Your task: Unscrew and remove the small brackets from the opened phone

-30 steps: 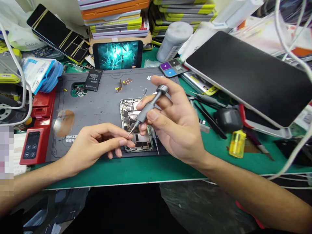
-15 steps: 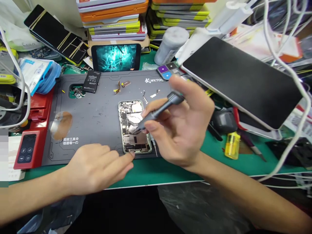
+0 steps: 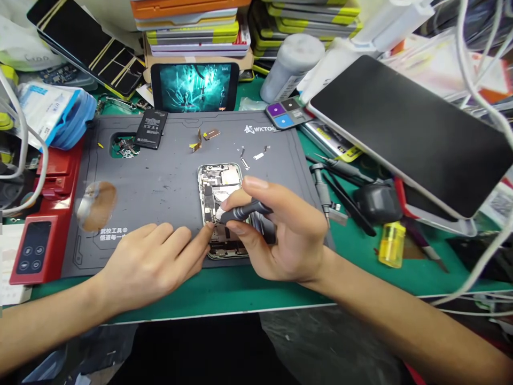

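Note:
An opened smartphone [image 3: 207, 199] lies on the grey work mat [image 3: 160, 182], its circuit board and metal inner parts bare. My left hand [image 3: 154, 264] comes in from the left with curled fingers, its index fingertip pressed at the phone's left edge; the thumb is mostly hidden. Between thumb and fingers, my right hand [image 3: 286, 232] grips a dark grey screwdriver [image 3: 242, 212]. The screwdriver is tilted, its front end over the middle of the phone near my left fingertip. Its tip is too small to make out, and my right hand covers the phone's lower right side.
Above the phone lie a black battery [image 3: 151, 129], copper-coloured flex parts [image 3: 196, 142] and small metal pieces [image 3: 245, 161]. A phone [image 3: 194, 88] playing video stands behind the mat. Tweezers [image 3: 350, 206], a yellow bottle [image 3: 391, 244] and a large black tablet-like panel [image 3: 409, 133] are at right.
My right hand has brought the screwdriver down and left onto the middle of the phone. My left index finger has shifted from the phone's bottom edge up to its left side.

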`<action>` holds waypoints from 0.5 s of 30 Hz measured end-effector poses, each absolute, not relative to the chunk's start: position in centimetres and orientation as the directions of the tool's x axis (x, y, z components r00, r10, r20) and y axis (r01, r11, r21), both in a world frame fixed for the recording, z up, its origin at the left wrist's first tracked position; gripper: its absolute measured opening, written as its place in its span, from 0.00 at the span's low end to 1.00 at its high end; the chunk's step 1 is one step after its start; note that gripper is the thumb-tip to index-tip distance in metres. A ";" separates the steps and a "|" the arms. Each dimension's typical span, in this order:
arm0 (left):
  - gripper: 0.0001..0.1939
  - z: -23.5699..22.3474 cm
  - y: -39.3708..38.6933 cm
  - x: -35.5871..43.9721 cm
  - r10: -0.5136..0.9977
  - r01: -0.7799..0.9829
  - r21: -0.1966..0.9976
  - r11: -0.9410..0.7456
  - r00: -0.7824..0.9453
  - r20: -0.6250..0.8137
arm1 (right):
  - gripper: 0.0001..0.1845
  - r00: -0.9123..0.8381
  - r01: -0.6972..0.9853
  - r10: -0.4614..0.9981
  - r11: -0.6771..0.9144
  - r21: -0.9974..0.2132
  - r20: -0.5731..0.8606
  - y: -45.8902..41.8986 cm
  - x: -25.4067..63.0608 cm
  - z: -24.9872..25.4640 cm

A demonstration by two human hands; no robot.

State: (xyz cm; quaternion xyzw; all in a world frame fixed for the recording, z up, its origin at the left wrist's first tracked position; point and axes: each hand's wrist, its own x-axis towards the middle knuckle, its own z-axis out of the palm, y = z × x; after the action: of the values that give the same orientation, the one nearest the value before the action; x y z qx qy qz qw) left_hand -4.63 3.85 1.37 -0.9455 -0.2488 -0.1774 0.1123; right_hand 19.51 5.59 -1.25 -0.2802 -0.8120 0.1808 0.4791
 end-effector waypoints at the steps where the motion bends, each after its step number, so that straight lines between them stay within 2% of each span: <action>1: 0.11 1.4 3.9 -4.6 0.435 0.513 -0.114 -0.851 0.809 0.394 | 0.42 -0.386 0.271 0.625 0.780 -0.564 0.679 5.6 19.5 -1.2; 6: 0.10 1.4 3.9 -4.7 0.461 0.524 -0.060 -0.849 0.792 0.401 | 0.42 -0.406 0.295 0.634 0.772 -0.563 0.658 5.7 19.4 -1.1; 15: 0.10 1.2 3.9 -4.7 0.429 0.508 -0.118 -0.853 0.813 0.393 | 0.41 -0.424 0.282 0.621 0.782 -0.556 0.659 5.7 19.4 -1.0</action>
State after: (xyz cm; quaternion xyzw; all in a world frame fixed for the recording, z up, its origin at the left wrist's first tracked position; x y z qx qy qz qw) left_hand -4.68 3.88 1.20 -0.9458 -0.2477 -0.1793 0.1095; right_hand 19.41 5.67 -1.04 -0.2741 -0.8235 0.1838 0.4614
